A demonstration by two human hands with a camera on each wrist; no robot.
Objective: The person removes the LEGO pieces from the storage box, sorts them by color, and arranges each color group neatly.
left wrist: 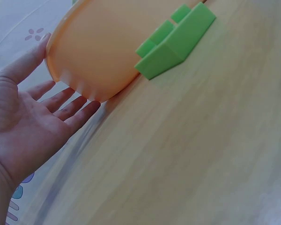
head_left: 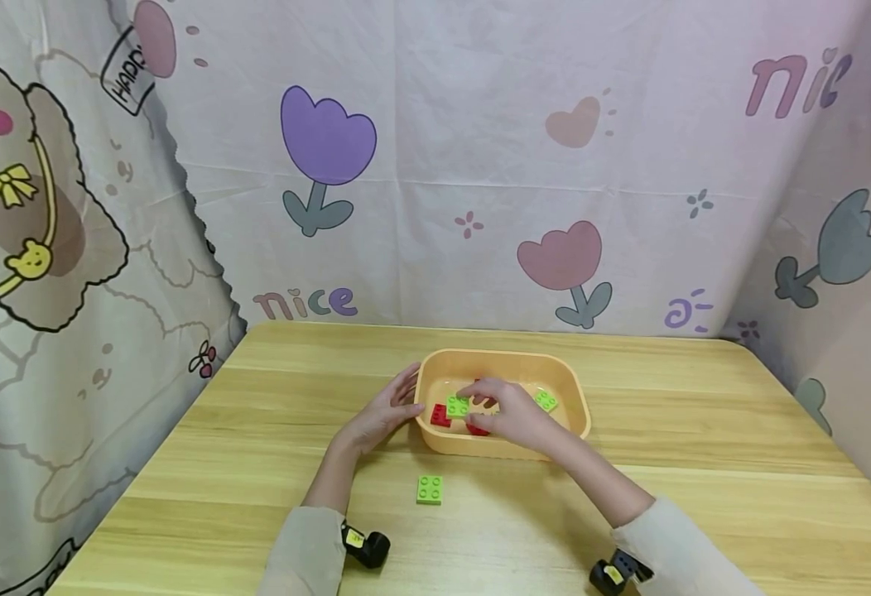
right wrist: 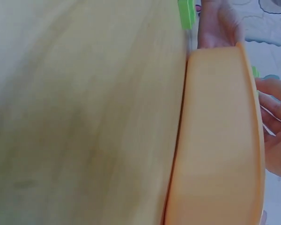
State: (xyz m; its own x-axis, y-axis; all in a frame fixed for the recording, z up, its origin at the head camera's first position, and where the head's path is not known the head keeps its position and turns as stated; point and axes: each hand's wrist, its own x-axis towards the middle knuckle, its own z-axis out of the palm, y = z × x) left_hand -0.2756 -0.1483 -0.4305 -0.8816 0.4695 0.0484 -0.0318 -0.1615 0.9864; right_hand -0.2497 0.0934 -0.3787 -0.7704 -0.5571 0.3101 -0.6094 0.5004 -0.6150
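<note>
An orange plastic tub point(head_left: 506, 448) stands on the table with red and green toy building blocks inside. My left hand point(head_left: 382, 416) is at its left end; straight fingers touch the outer wall and the thumb lies at the rim, as the left wrist view shows. My right hand point(head_left: 516, 415) reaches over the front rim and pinches a green building block point(head_left: 458, 406) between thumb and forefinger, above the tub's left half. Close to it are a red block point(head_left: 440, 415) and another red block point(head_left: 477, 430), partly covered by the hand. Another green block point(head_left: 546, 401) sits at the right.
A loose green block point(head_left: 430, 490) with studs up lies on the wooden table point(head_left: 294, 389) in front of the tub. Patterned cloth point(head_left: 435, 165) hangs behind the table and along both sides. Each wrist carries a small black camera point(head_left: 370, 549).
</note>
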